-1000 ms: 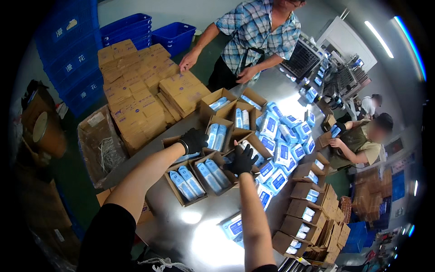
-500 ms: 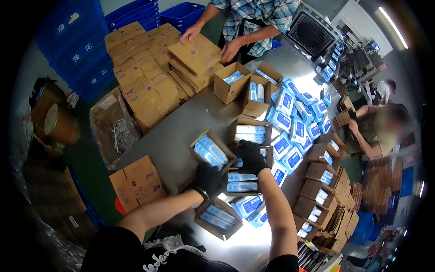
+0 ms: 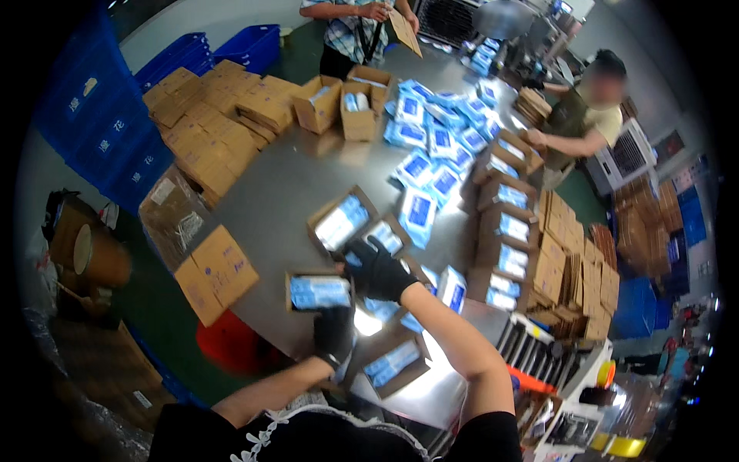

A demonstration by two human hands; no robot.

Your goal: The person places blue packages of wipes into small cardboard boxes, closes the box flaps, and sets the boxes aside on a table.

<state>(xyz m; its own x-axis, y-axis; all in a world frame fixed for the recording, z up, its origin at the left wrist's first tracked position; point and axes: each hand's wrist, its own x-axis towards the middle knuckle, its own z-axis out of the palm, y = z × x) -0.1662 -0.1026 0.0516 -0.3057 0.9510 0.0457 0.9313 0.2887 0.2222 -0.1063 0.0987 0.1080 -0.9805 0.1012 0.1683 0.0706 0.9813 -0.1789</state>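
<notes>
Both my hands wear black gloves. My left hand (image 3: 335, 331) is closed at the near right corner of an open brown carton (image 3: 317, 291) holding pale blue-and-white packs in a row. To its right, my right hand (image 3: 379, 271) bends its fingers over the near edge of another filled carton (image 3: 387, 233); the glove hides part of it. A third filled carton (image 3: 342, 222) stands just beyond, touching that one. Close to my body, another open carton (image 3: 394, 363) holds packs. Several loose packs (image 3: 453, 289) lie right of my right hand, partly under my forearm.
Soft blue-and-white packs (image 3: 443, 142) are heaped on the metal table (image 3: 265, 204). Filled cartons (image 3: 504, 227) line its right side. Flattened cartons (image 3: 208, 127) are stacked at the far left. One person (image 3: 362, 31) stands across the table, another (image 3: 585, 123) at the right.
My view has shifted. My left hand and its carton are nearer me, apart from the other cartons. The person across has lifted a flat carton off the stack and moved it right.
</notes>
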